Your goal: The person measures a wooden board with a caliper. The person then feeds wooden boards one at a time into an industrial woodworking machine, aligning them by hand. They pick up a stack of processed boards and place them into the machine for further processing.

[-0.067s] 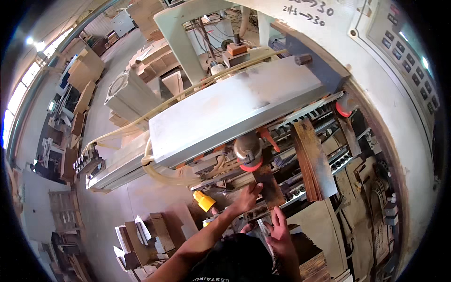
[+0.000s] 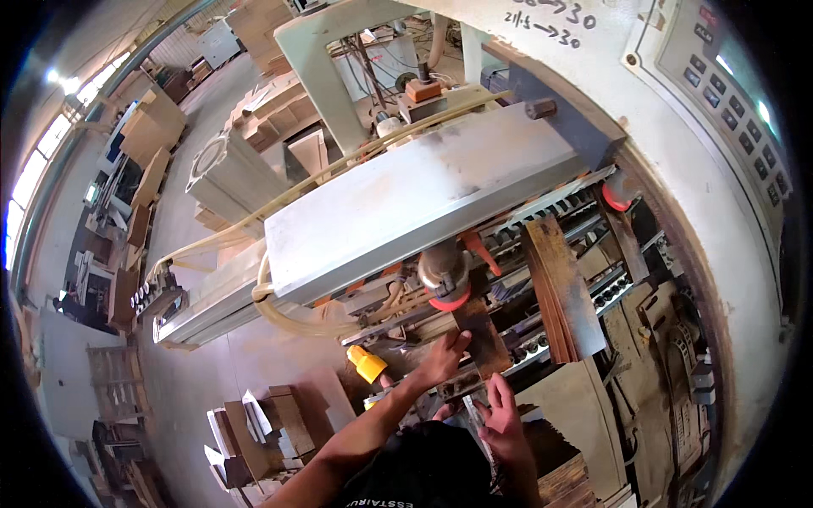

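Note:
A dark, stained wooden strip [image 2: 484, 337] lies across the metal rails of a machine, its far end beside a round metal clamp foot with a red rim [image 2: 446, 284]. My left hand [image 2: 442, 357] reaches in from the left and grips the strip's left edge, its fingers bent against it. At the strip's near end is my right hand [image 2: 504, 419], fingers stretched upward and thumb apart, fingertips at or close to the end. Further right, a stack of brown wooden strips [image 2: 559, 292] rests over the same rails. What lies beneath my hands is partly hidden.
A long grey metal beam [image 2: 423, 203] spans the machine just beyond the strips. A yellow fitting [image 2: 366, 364] sits left of my left forearm. On the right stands a white housing with a button panel [image 2: 737, 110]. Cut boards [image 2: 288, 423] are stacked at lower left.

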`<state>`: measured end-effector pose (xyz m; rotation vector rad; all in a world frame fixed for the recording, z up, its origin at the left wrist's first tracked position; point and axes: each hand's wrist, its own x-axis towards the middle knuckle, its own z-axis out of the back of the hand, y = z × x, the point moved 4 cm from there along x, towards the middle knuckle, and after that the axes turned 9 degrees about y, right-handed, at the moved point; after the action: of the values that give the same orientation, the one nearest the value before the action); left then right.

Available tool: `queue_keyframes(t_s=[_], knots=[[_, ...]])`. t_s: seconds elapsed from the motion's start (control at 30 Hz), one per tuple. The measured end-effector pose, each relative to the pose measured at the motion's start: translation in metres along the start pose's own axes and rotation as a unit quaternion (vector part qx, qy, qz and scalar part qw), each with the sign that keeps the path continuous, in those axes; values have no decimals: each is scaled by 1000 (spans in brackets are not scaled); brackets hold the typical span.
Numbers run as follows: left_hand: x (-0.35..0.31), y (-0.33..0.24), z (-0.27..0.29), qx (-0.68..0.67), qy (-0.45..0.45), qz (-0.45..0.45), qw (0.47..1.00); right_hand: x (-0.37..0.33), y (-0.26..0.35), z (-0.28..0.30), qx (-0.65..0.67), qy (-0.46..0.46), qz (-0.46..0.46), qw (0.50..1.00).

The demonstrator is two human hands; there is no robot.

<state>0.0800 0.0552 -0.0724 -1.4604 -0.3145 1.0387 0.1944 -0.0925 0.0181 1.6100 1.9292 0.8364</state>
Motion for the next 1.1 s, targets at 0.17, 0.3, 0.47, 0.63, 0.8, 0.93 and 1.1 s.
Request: queue_keyframes(t_s=[0.17, 0.3, 0.47, 0.63, 0.8, 0.93, 1.1], knots=[[-8, -19, 2, 24, -27, -28, 999, -2, 0, 2, 19, -21, 9, 1000], [-12, -32, 3, 49, -9, -7, 999, -1, 0, 2, 20, -24, 2, 1000], [-13, -27, 3, 51, -36, -48, 997, -4, -3, 4, -21, -82, 5, 996], [-14, -34, 5, 18, -9, -55, 998, -8, 0, 4, -118, -191, -2, 974], [-13, -38, 7, 31, 1, -88, 996, 2, -11, 44, -201, -289, 70, 933], [-36, -27, 18, 211, 19, -127, 969, 21, -22, 39, -253, -356, 87, 895], [-112, -21, 39, 384, 35, -79, 919, 12, -35, 71, -338, -368, 130, 857]])
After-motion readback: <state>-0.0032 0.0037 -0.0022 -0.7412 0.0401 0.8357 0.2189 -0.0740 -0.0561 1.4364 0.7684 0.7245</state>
